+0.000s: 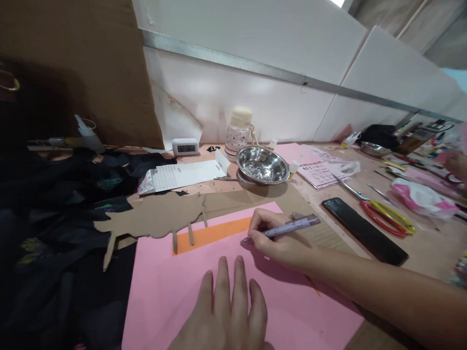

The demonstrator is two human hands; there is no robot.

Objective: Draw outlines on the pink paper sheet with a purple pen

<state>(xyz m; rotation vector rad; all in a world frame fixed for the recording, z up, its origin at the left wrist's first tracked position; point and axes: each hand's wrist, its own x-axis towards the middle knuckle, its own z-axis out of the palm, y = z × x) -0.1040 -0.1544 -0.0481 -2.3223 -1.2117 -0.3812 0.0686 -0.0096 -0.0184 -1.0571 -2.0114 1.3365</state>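
My right hand point(268, 238) grips a purple patterned pen point(292, 226), its tip at or just over the pink paper point(164, 291). Spread flat on the same sheet, my left hand point(228, 306) has its fingers apart and holds nothing. An orange strip point(215, 235) shows along the upper part of the pink paper. Beyond my left hand lies a brown cardboard cutout point(153, 216) shaped like an animal with thin legs, partly over the orange and pink. Whether the pen has left a mark cannot be made out.
A steel bowl point(262, 165), a clear bottle point(239, 133) and a small digital clock point(185, 147) stand at the back. On the right lie a black phone point(365, 231) and red-and-yellow-handled scissors point(386, 216). Black cloth point(73, 272) covers the left side. Another person's hand point(456, 165) appears far right.
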